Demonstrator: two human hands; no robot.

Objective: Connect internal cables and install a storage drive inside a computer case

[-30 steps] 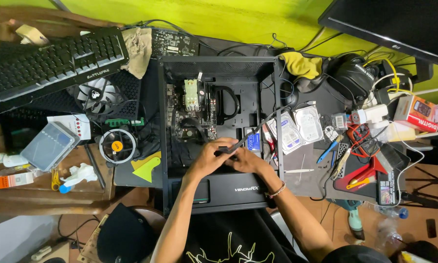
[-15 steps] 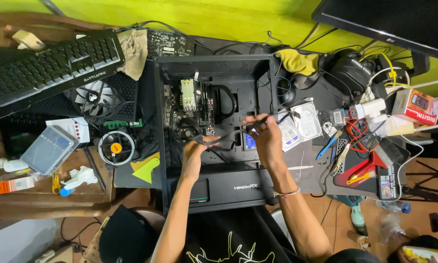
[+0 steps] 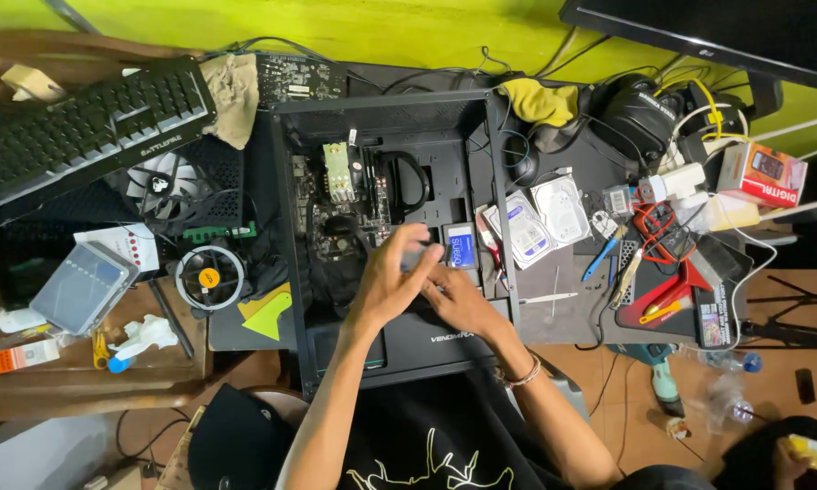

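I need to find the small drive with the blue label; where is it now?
In the head view, the blue-labelled drive lies inside the open computer case, by its right wall, just above the right hand.

You get even, fairly bright light from above, with the yellow-green wall [image 3: 354, 27] at the far side glowing brightest. Shadows are soft and short. The inside of the open computer case [image 3: 386, 227] sits darker, its black panels swallowing detail. Your left hand [image 3: 386, 277] shows motion blur at the fingers; your right hand [image 3: 458, 304] is sharper. The wide lens bends straight lines near the edges, as along the keyboard [image 3: 82, 127] at far left. Small items right stay crisp.
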